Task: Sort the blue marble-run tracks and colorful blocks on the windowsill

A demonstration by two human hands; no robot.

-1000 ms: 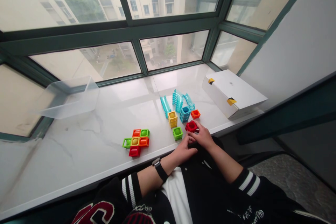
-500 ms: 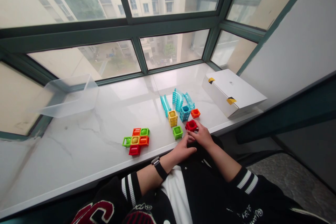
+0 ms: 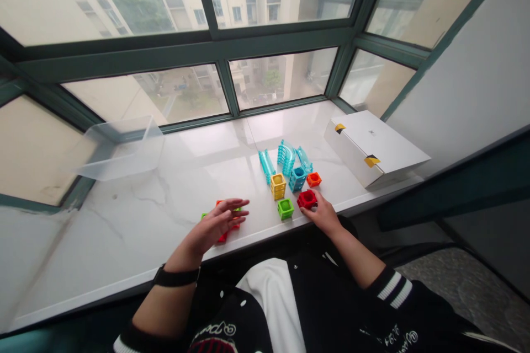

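My left hand (image 3: 217, 223) hovers over a flat cluster of joined toy blocks (image 3: 222, 237), its fingers stretched out and holding nothing. Most of that red, orange and green cluster is hidden beneath it. On the right, the fingers of my right hand (image 3: 325, 215) are closed around the side of a red block (image 3: 307, 199) near the sill's front edge. Left of the red block sits a green block (image 3: 285, 208). Behind them stand a stacked yellow block (image 3: 278, 186) and a stacked blue block (image 3: 297, 179), with a small orange block (image 3: 314, 179) to the right.
Clear blue track pieces (image 3: 286, 157) lie behind the stacks. A white box (image 3: 379, 146) with yellow-black tabs stands at the right. At the far left is a clear plastic bin (image 3: 120, 149). Everything rests on a white marble sill (image 3: 199, 176) below the windows.
My left hand has moved left, away from my right hand, to above the joined blocks, and its fingers have spread. My right hand stays at the red block. The view has shifted slightly.
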